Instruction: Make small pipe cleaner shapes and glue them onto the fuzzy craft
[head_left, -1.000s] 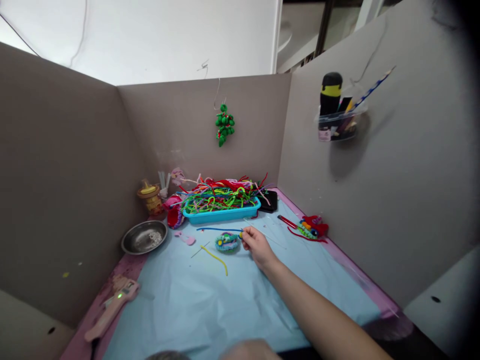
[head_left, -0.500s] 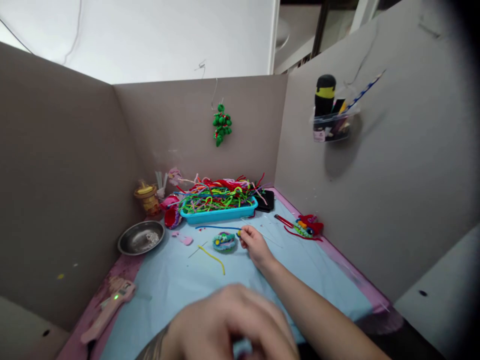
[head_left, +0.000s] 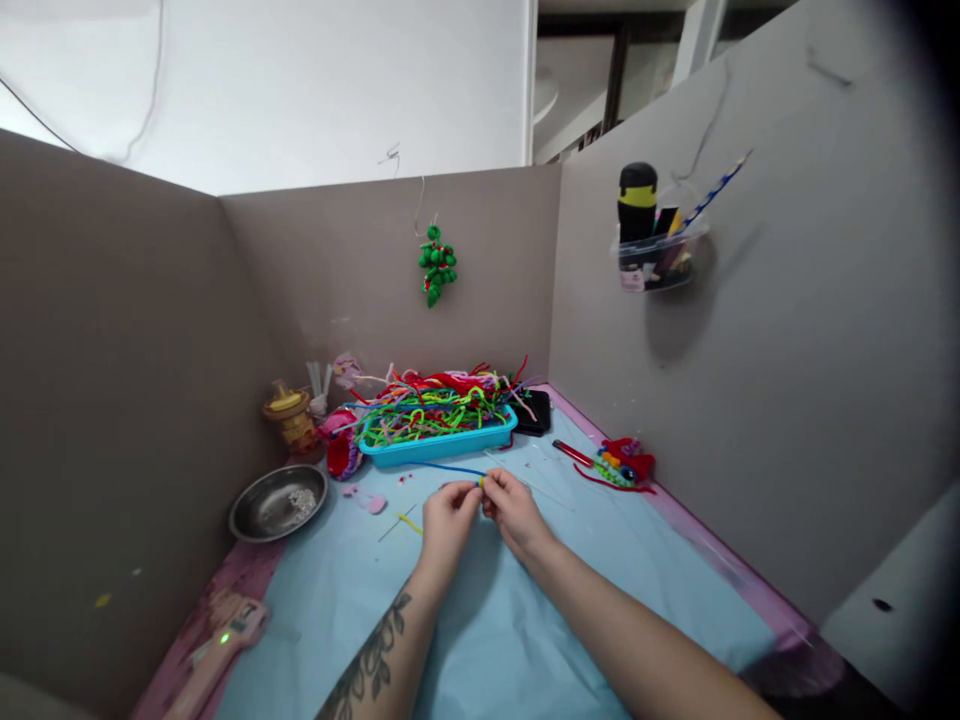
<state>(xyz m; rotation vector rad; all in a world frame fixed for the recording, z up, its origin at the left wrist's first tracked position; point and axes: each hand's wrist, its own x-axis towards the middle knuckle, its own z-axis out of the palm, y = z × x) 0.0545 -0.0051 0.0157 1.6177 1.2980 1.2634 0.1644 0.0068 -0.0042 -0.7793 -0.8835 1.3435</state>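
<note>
Right hand pinches 1 slim blue stem beside a yellow bit; whether left hand grips, I cannot tell.

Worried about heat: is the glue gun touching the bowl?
Apart. The head view plainly shows a strip of pink tabletop between the glue gun and the bowl.

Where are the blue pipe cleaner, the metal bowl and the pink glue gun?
Blue pipe cleaner [head_left: 454, 468]: head view, along its free length.
Metal bowl [head_left: 260, 508]: head view, on its bare inside.
Pink glue gun [head_left: 207, 674]: head view, on its handle.
</note>
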